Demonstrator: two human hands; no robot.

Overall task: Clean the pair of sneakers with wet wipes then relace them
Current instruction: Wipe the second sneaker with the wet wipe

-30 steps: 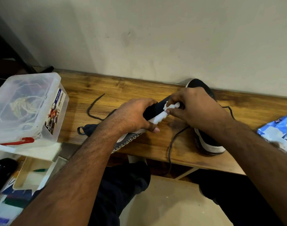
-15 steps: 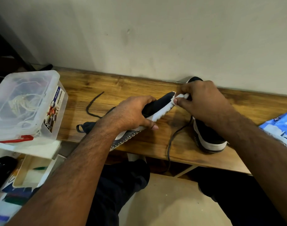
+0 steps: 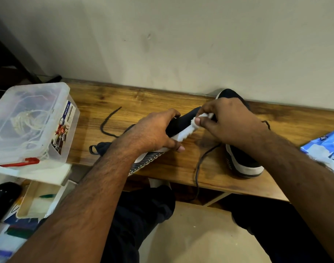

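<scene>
Two black sneakers with white soles sit within my reach on the wooden desk [image 3: 124,103], and I take the held sneaker [image 3: 183,123] as my landmark. My left hand [image 3: 152,133] has its grip clamped round that sneaker's middle, fingers curled over the upper and thumb under the white sole, tilting it on its side with the ribbed sole facing me. My right hand [image 3: 226,122] pinches a white wet wipe [image 3: 202,118] against the sneaker's toe end, grip closed on the wipe. Right of the held sneaker, the other sneaker [image 3: 242,160] rests on the desk, partly hidden by my right wrist. A dark shoelace [image 3: 107,120] lies loose left of the held sneaker; another lace [image 3: 202,160] trails off the desk edge. Far right lies a blue wipes packet [image 3: 327,147]; far left stands a clear plastic box [image 3: 29,122].
</scene>
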